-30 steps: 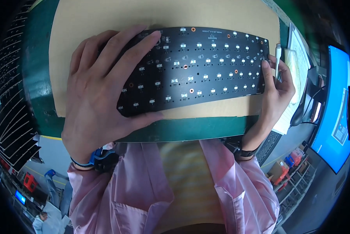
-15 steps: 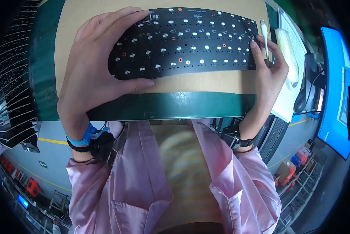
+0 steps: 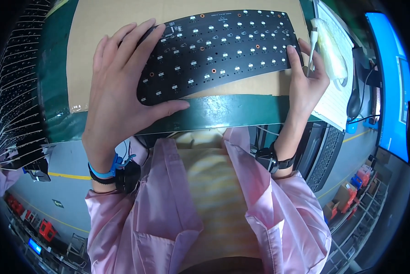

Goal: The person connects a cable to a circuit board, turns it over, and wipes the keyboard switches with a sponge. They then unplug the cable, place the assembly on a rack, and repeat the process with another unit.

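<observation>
A black keyboard circuit board (image 3: pixel 218 50), dotted with rows of small white components and a few copper-ringed holes, is held between my hands above the cardboard-covered table. Its left end is tilted toward me. My left hand (image 3: pixel 122 82) wraps that end, fingers at the far edge and thumb stretched along the near edge. My right hand (image 3: pixel 307 75) pinches the right end, thumb on top of the board. The right hand also has a white cable with a plug (image 3: pixel 313 45) standing up between its fingers.
Brown cardboard (image 3: pixel 88 59) covers the green tabletop (image 3: pixel 232 109). At the left a rack holds several upright dark boards (image 3: pixel 17 68). To the right lie paper sheets (image 3: pixel 333 107), a clear plastic bag (image 3: pixel 330 50), a black mouse (image 3: pixel 354 107), a keyboard (image 3: pixel 326 160) and a blue-lit monitor (image 3: pixel 387 86).
The board's left end has swung nearer to me and slightly right, so the board now slants. My left hand moved with it; my right hand shifted slightly left.
</observation>
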Tool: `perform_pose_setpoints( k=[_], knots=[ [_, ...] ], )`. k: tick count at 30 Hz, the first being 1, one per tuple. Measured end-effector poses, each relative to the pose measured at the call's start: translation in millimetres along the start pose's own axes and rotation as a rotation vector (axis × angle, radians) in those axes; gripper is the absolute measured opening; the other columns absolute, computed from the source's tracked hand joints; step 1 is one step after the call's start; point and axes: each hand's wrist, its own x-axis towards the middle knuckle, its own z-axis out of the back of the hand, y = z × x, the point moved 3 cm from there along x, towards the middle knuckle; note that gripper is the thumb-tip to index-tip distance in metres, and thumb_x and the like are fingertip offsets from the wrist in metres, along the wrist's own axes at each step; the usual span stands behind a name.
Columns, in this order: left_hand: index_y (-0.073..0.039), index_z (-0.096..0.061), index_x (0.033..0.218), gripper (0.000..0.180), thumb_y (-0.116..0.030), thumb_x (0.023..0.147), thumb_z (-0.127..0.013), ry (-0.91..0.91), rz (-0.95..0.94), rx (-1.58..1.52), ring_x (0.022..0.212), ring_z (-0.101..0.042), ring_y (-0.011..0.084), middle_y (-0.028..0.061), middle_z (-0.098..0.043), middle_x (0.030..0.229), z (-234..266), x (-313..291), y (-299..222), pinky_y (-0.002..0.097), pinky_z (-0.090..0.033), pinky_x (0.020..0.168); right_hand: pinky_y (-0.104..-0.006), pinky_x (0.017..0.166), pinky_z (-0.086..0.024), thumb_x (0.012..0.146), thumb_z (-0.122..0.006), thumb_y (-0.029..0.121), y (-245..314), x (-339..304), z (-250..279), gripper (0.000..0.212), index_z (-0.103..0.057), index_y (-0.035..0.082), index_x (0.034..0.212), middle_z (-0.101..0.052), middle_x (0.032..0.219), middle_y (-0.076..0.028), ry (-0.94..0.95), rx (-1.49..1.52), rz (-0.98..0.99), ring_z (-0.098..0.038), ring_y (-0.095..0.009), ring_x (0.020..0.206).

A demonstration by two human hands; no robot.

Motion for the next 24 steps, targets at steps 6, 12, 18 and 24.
perform_pose_setpoints(
  k=[6, 12, 18, 24],
  knots=[
    [-0.008, -0.046, 0.122, 0.087, -0.024, 0.042, -0.078, 0.003, -0.007, 0.006, 0.110, -0.044, 0.0293, 0.0085, -0.048, 0.121, 1.3, 0.3, 0.4, 0.0387, -0.033, 0.094, -0.0272, 0.073, -0.051, 0.077, -0.065, 0.007, -3.5, -1.2, -1.8, 0.023, -0.061, -0.001, 0.097, -0.057, 0.096, -0.010, 0.005, 0.080, 0.009, -0.057, -0.016, 0.090],
    [-0.008, -0.046, 0.122, 0.087, -0.025, 0.042, -0.077, 0.016, 0.001, 0.022, 0.109, -0.045, 0.0296, 0.0087, -0.048, 0.121, 4.3, 4.2, -7.6, 0.0389, -0.034, 0.094, -0.0260, 0.071, -0.051, 0.077, -0.064, 0.007, -7.9, 4.6, 5.8, 0.022, -0.060, -0.001, 0.097, -0.057, 0.095, -0.009, 0.025, 0.108, 0.016, -0.057, -0.015, 0.089],
    [-0.008, -0.047, 0.122, 0.086, -0.025, 0.043, -0.077, 0.034, 0.011, 0.035, 0.108, -0.045, 0.0300, 0.0089, -0.048, 0.121, 2.4, 13.9, -2.4, 0.0391, -0.034, 0.093, -0.0210, 0.065, -0.047, 0.080, -0.061, 0.005, -9.9, 5.5, -1.2, 0.015, -0.060, -0.001, 0.094, -0.058, 0.093, -0.007, -0.019, 0.183, -0.067, -0.057, -0.012, 0.082],
    [-0.008, -0.047, 0.122, 0.085, -0.026, 0.043, -0.076, -0.008, -0.016, 0.054, 0.107, -0.046, 0.0303, 0.0091, -0.048, 0.121, 9.7, 12.7, 7.9, 0.0393, -0.035, 0.092, -0.0168, 0.058, -0.042, 0.083, -0.057, 0.004, -17.4, -7.5, -14.5, 0.011, -0.058, -0.002, 0.092, -0.057, 0.092, -0.005, -0.165, 0.136, 0.069, -0.053, -0.006, 0.071]
  ],
)
